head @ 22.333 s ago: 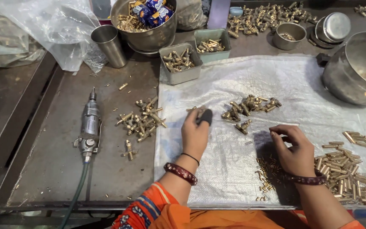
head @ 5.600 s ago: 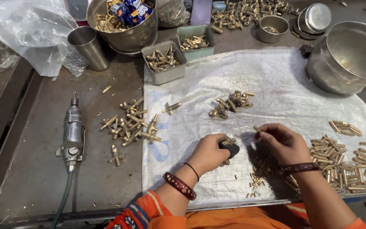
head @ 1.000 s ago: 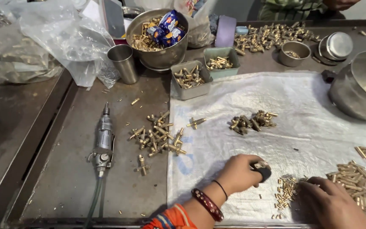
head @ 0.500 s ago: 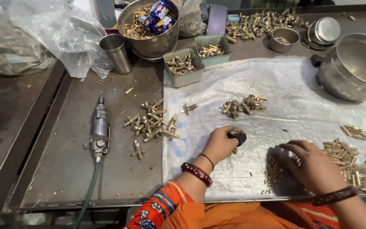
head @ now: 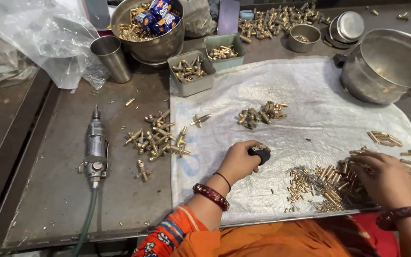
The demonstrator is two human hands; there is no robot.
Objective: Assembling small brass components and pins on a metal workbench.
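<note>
My left hand (head: 238,161) is closed around a small black block (head: 261,153) with a brass piece on top, resting on the white cloth (head: 310,90). My right hand (head: 385,178) lies palm down over a spread of small brass pins (head: 329,183) near the cloth's front edge, its fingers reaching into them. I cannot see whether those fingers pinch a pin. A small cluster of brass fittings (head: 261,114) lies on the cloth beyond my left hand.
A pile of cross-shaped brass fittings (head: 158,140) and a grey power tool (head: 95,147) with a green hose lie on the metal tray. Two small bins (head: 191,72), a steel cup (head: 112,58), bowls and a large steel pot (head: 388,64) stand at the back.
My right hand has slid right and nearer over the brass pins. My left hand stays on the black block.
</note>
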